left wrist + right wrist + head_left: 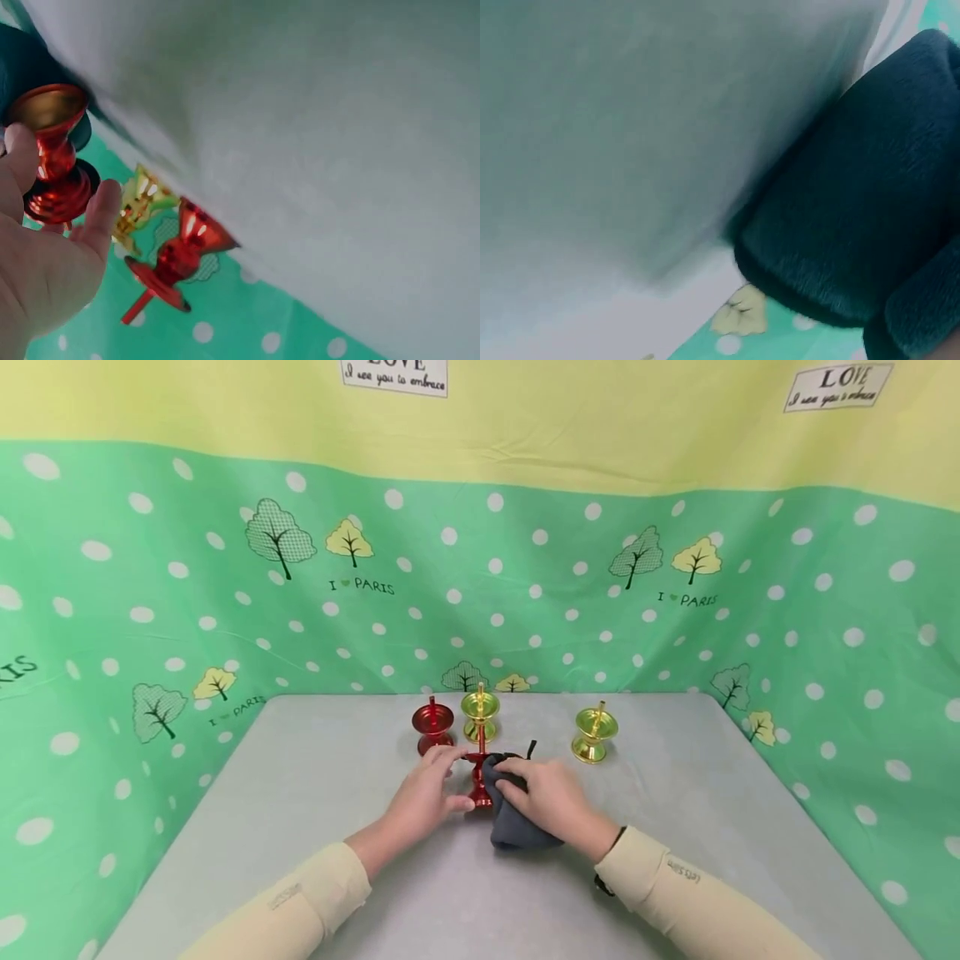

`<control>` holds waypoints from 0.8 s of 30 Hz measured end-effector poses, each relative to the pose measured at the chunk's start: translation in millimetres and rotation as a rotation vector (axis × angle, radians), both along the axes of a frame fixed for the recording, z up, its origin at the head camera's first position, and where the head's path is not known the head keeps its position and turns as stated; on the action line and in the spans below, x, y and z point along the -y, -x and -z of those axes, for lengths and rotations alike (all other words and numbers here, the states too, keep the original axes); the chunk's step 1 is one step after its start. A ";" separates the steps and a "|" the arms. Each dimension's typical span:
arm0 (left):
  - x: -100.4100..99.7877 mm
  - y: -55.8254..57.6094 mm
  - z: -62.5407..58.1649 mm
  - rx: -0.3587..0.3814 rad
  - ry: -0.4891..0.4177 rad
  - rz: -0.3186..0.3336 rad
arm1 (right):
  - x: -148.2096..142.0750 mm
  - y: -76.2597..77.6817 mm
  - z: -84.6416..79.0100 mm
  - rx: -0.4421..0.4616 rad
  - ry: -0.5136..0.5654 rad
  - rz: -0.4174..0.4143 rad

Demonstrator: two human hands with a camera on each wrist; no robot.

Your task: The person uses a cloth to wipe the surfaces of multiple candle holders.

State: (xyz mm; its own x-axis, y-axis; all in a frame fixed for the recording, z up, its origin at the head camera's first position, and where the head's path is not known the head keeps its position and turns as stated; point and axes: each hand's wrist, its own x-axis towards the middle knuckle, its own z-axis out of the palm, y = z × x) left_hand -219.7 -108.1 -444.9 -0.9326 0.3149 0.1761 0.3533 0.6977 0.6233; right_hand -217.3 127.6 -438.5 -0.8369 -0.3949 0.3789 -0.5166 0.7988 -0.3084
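In the head view a shiny red candle holder (480, 793), with a dish and a spike on top, stands upright at the middle of the table. My left hand (424, 795) holds it from the left, fingertips at the dish rim and thumb low by the base. The left wrist view shows the same red holder (56, 161) upside down, between the thumb and fingers of that hand (56, 274). My right hand (555, 797) grips a dark grey cloth (517, 822) against the holder's right side. That cloth (855, 195) fills much of the right wrist view.
Behind the hands stand another red candle holder (432, 722) and a gold one (480, 710). A second gold holder (595, 731) stands further right. The grey table (315, 760) ends at a green dotted curtain (517, 610).
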 end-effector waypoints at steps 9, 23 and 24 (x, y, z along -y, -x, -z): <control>1.9 -6.0 -3.9 -0.137 0.108 0.091 | 16.3 -11.2 -3.0 -0.076 -0.037 0.078; 4.9 -1.3 -4.9 -0.093 0.105 0.046 | 6.5 0.8 1.3 -0.010 0.002 0.029; 5.5 -1.1 -5.1 -0.089 0.103 0.049 | 7.9 -0.1 0.0 -0.036 -0.002 -0.001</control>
State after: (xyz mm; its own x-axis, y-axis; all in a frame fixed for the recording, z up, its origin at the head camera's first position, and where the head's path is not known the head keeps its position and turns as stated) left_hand -218.6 -113.6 -439.8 -0.8980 0.3801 0.2218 0.4389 0.7373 0.5136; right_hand -217.2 119.6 -438.5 -0.8223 -0.3965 0.4081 -0.5280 0.7991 -0.2874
